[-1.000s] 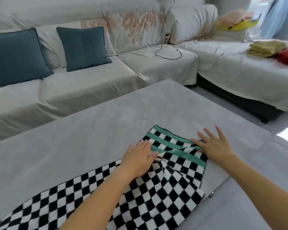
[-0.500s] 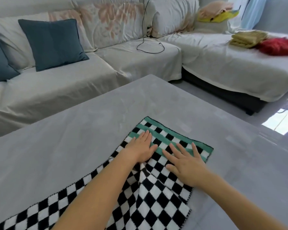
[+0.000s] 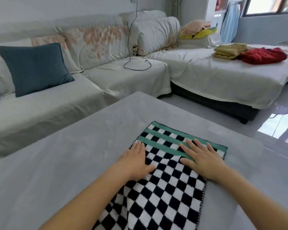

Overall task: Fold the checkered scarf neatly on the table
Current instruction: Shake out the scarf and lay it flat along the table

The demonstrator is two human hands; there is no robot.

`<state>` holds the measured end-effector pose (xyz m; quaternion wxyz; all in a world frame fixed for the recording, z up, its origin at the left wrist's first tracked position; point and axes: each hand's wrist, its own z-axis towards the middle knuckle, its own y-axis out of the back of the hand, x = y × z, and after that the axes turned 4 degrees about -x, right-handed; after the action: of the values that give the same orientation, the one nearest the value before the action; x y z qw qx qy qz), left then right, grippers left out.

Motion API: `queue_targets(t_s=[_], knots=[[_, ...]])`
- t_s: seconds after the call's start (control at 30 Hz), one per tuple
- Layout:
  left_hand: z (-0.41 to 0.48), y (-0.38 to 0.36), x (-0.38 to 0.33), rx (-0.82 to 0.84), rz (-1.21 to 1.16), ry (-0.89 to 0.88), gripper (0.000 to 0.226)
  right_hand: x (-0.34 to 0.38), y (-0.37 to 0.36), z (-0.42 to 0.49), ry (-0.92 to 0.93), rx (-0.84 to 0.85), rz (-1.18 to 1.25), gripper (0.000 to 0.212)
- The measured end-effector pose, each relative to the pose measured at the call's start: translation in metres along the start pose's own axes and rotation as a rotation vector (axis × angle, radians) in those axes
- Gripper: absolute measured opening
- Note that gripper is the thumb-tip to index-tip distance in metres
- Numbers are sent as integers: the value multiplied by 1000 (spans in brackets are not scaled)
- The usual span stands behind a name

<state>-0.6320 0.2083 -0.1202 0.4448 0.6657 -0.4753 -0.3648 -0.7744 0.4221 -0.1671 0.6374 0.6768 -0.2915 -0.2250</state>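
The black-and-white checkered scarf point(image 3: 163, 193) with green stripes at its far end lies flat on the grey table point(image 3: 73, 163), running from the table's middle toward the bottom edge of the view. My left hand point(image 3: 136, 161) presses flat on the scarf's left edge, fingers straight. On the right side, my right hand point(image 3: 201, 158) lies flat with spread fingers over the green stripes. Both forearms cover parts of the scarf's near portion.
A cream-covered corner sofa point(image 3: 115, 80) wraps behind the table, with a blue cushion point(image 3: 35, 68), a black cable point(image 3: 136, 63), and folded yellow point(image 3: 228, 50) and red point(image 3: 264, 55) cloths on its right section. Glossy floor point(image 3: 273, 127) lies to the right.
Both hands have spread apart across the scarf, the left toward its left edge and the right toward its right edge. The scarf end now lies flatter, and the camera view has shifted.
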Motion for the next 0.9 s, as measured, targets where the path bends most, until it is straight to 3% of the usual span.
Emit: queue_targets(t_s=[0.13, 0.27, 0.4, 0.5, 0.6, 0.73, 0.9], knots=[[-42, -3, -9, 173, 100, -61, 98, -33, 6, 3, -33, 43, -3, 83], [-17, -6, -14, 192, 8, -85, 104, -59, 11, 5, -101, 101, -5, 88], [25, -1, -13, 158, -47, -173, 107, -49, 26, 4, -180, 3, -81, 80], [43, -5, -8, 98, -49, -221, 108, 1, 28, 1, -87, -91, 48, 77], [42, -17, -4, -16, 19, -250, 107, 36, 11, -2, -19, -46, 71, 80], [39, -32, -3, -159, 58, -240, 110, 20, -4, 6, -45, -70, 23, 80], [60, -23, -10, -156, 92, -207, 108, 1, 1, 18, -80, -46, 3, 87]])
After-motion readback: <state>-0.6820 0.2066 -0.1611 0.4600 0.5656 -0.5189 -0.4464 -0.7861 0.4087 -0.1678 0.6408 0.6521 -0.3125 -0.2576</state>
